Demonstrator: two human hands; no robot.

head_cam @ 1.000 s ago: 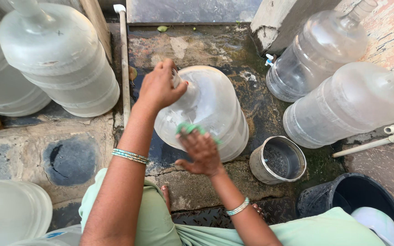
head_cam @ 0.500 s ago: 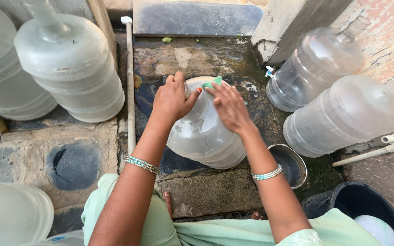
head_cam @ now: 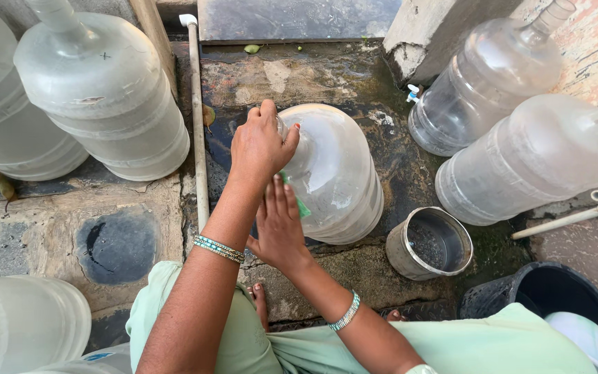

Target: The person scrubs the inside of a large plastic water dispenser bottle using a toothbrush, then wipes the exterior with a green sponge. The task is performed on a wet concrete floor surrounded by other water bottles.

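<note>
Here, jug [head_cam: 337, 173] under both hands [head_cam: 261, 145].

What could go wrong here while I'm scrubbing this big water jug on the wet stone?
The large clear jug lies tilted on wet, mossy-looking stone, steadied only by your left hand; it might roll or slip toward the metal pot. Your right hand presses a green scrub pad low on its side, which may push it. Your bare toes sit close by.
</note>
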